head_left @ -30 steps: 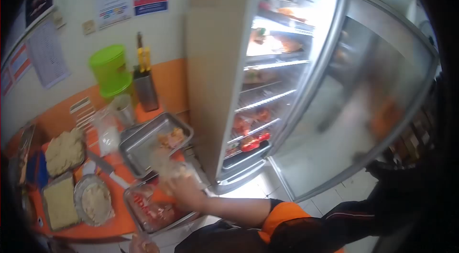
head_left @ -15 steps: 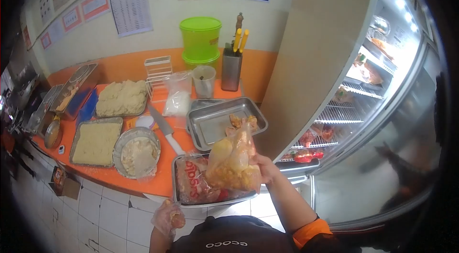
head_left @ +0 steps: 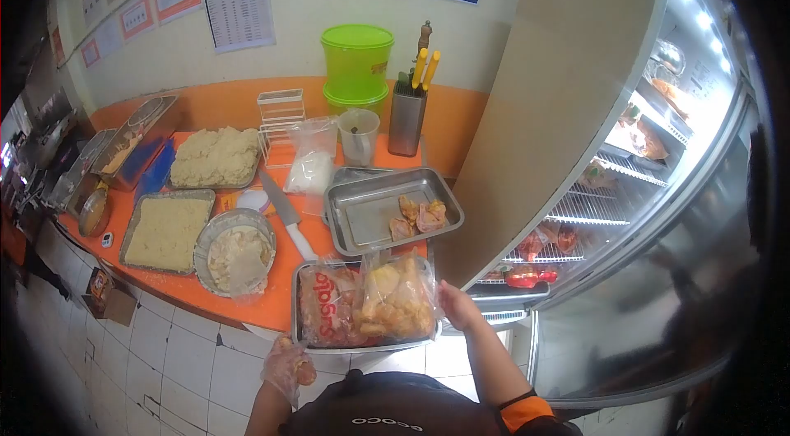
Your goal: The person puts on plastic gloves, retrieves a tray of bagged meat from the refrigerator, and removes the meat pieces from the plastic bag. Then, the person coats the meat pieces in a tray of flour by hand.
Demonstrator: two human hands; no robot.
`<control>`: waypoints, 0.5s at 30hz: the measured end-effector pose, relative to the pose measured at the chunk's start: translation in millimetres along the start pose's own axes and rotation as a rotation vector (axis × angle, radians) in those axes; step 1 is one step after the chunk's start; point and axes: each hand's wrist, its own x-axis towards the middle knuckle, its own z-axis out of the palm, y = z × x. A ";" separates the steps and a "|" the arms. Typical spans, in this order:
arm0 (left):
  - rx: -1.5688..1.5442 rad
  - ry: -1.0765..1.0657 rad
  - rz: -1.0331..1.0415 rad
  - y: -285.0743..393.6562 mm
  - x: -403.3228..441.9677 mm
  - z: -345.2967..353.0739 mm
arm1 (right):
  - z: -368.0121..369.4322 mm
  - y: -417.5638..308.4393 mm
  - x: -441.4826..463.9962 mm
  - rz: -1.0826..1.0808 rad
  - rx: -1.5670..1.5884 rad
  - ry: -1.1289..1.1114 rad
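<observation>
A clear plastic bag of yellowish marinated chicken pieces (head_left: 397, 300) lies in a metal tray (head_left: 366, 349) close to my body. Beside it, on the left, is a bag of pinkish raw meat with red lettering (head_left: 327, 308). My right hand (head_left: 457, 307) is bare and grips the chicken bag's right edge; its fingertips are partly hidden. Near the tray's front left corner is my left hand (head_left: 288, 366), in a clear plastic glove with fingers curled; what they hold, if anything, is unclear. Behind, a second metal tray (head_left: 358, 214) contains a few chicken pieces (head_left: 429, 216).
A knife (head_left: 284, 205) lies on the orange counter (head_left: 164, 275), left of the trays. A flour bowl (head_left: 239, 259), dough trays (head_left: 169, 230), a pitcher (head_left: 359, 138) and a knife block (head_left: 406, 119) stand around. On the right, a lit fridge (head_left: 588, 205) has its door open.
My right hand has lowered the chicken bag into the near tray, uncovering the chicken pieces in the tray behind. My left hand has shifted slightly, staying near the tray corner.
</observation>
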 end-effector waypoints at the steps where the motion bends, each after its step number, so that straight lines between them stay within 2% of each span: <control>1: 0.013 0.005 0.010 -2.0 2.1 -1.0 | 3.4 7.2 5.2 -0.032 0.081 -0.076; 2: 0.028 0.003 0.019 -4.0 6.0 -4.1 | 32.3 -18.4 -19.0 0.022 0.035 0.019; 5: 0.086 -0.026 0.057 -7.8 17.3 -15.6 | 30.6 8.2 5.3 -0.035 0.091 0.032; 10: 0.199 -0.066 0.063 -2.1 14.1 -12.0 | 13.5 38.3 -10.9 -0.076 0.043 0.108; 13: 0.230 -0.168 0.069 -0.9 13.4 -10.4 | -11.2 62.3 -25.4 -0.099 0.039 0.171; 15: 0.300 -0.336 0.171 -18.7 33.6 -47.9 | -26.4 63.6 -41.6 -0.134 0.113 0.222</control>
